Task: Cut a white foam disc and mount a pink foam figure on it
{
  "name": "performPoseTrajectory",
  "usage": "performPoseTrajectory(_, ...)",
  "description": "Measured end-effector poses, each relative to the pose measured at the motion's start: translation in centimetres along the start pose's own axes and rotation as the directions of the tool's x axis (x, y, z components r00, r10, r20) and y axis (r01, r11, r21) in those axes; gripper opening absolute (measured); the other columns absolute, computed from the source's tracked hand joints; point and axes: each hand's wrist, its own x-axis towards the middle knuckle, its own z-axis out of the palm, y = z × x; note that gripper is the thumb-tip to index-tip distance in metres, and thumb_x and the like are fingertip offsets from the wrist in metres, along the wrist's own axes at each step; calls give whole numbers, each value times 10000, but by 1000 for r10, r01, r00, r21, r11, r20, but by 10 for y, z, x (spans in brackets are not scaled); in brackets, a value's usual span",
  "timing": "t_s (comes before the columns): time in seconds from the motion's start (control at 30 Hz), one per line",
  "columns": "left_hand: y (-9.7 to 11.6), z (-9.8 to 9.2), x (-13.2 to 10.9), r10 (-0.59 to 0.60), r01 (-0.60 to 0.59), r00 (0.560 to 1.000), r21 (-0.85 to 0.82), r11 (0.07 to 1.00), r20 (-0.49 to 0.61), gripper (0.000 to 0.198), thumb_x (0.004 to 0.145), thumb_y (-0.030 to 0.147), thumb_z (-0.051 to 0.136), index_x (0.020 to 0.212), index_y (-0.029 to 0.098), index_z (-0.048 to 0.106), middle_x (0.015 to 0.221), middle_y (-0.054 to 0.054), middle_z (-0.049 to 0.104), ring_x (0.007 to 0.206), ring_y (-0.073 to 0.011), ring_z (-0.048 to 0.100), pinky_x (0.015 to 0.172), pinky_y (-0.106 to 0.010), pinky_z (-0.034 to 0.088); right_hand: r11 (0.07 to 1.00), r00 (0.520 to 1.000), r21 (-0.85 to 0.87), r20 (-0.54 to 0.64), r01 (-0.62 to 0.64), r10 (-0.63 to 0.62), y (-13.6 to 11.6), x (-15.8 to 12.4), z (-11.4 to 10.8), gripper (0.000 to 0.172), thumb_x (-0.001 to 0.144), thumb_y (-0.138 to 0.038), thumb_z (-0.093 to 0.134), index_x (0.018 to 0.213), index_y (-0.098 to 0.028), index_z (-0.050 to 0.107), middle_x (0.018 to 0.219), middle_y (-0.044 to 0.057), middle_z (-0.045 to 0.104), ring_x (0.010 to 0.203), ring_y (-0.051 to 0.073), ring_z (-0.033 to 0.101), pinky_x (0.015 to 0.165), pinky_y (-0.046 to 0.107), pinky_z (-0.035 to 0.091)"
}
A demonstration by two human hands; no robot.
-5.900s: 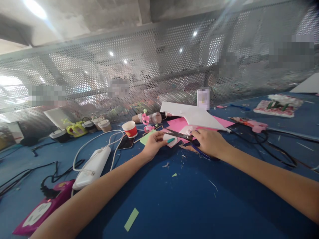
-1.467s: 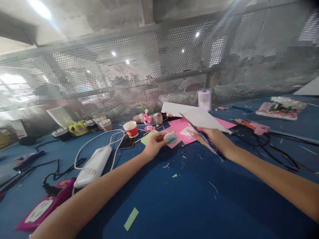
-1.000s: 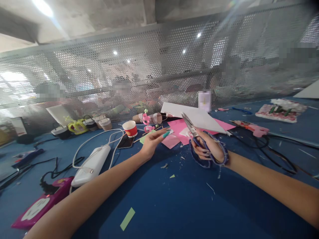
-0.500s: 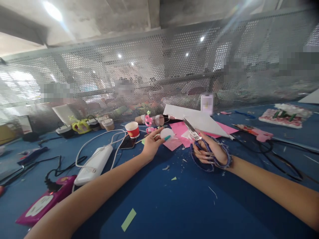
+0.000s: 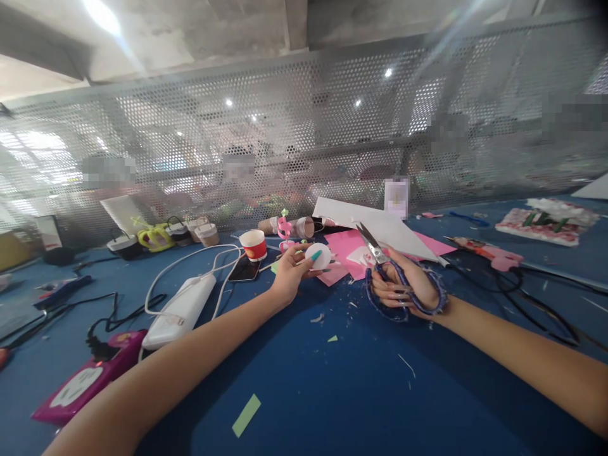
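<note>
My left hand (image 5: 289, 278) is raised over the blue table and pinches a small white round cutout (image 5: 318, 256) between thumb and fingers. My right hand (image 5: 403, 286) is closed through the blue handles of a pair of scissors (image 5: 380, 259), blades pointing up and to the left, a little apart. The scissors tips hang just right of the white cutout, not touching it. Below and between both hands lie pink paper sheets (image 5: 346, 250) and small paper scraps.
A white sheet (image 5: 380, 225) lies behind the pink paper. A red paper cup (image 5: 253, 244), a phone (image 5: 243, 270), a white power bank (image 5: 180, 310) with cables, a pink device (image 5: 83, 386) and a glue gun (image 5: 489, 252) sit around. A perforated metal screen (image 5: 304, 126) bounds the far edge.
My left hand lifted the white cutout off the pink paper and turned it toward me. My right hand rolled the scissors upright, blades pointing up, and drew back slightly.
</note>
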Motion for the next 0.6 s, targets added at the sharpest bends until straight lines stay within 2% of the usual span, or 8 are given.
performPoseTrajectory(0.2,-1,1,-1,19,-19,1000,-26,999,17,619,599,224,797,1151,248,518,1067,-38,618,904,-203,655,713,-353,598,1000,1000,-6,18,-14,14,0,0,0,625,893,-627,275,548,-163,513,400,-63,268,320,49,224,290,162,222)
performPoseTrajectory(0.43,-6,-2,1,3,-4,997,11,1000,71,537,621,223,782,1110,198,562,1193,-89,591,977,-230,643,840,-413,561,1000,1000,5,-5,-21,21,-1,-1,3,621,899,-615,268,563,-162,529,404,-57,286,320,52,251,295,163,243)
performPoseTrajectory(0.6,-8,-2,3,88,-96,994,133,986,66,609,569,129,794,1122,202,550,1249,-97,584,1066,-232,610,942,-444,502,1000,999,4,27,-19,19,-1,-2,2,608,899,-616,275,572,-167,522,410,-53,307,329,57,260,302,169,257)
